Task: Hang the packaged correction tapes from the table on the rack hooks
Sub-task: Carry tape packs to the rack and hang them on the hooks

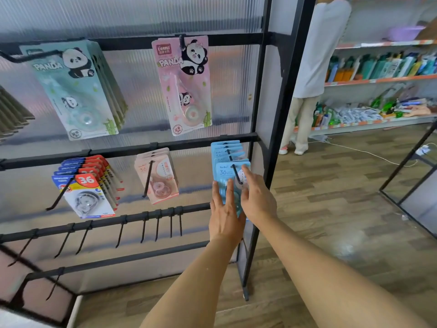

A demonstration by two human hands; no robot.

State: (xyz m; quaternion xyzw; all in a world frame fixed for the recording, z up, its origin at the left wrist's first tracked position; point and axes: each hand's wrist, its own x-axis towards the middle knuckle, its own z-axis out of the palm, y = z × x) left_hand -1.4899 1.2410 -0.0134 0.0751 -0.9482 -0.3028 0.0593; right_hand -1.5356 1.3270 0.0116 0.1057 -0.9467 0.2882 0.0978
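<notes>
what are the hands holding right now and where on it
Both hands, left and right, touch the front blue correction tape pack on its hook, at its lower half; a real grip cannot be told.

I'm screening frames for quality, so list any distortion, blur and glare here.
Head view: wide-angle bending bows the black rack frame and rails; the right hand on the blue correction tape pack is slightly motion-blurred; the ribbed backing panel carries soft reflections; far shelves look soft.

"PANDA" stands on the mint-green panda card pack [71,88] at far left and on the pink panda card pack [184,84] beside it. "36" shows on the red-and-blue carded tape pack [85,195], the peach carded pack [157,178] and the light-blue carded pack [227,172].
</notes>
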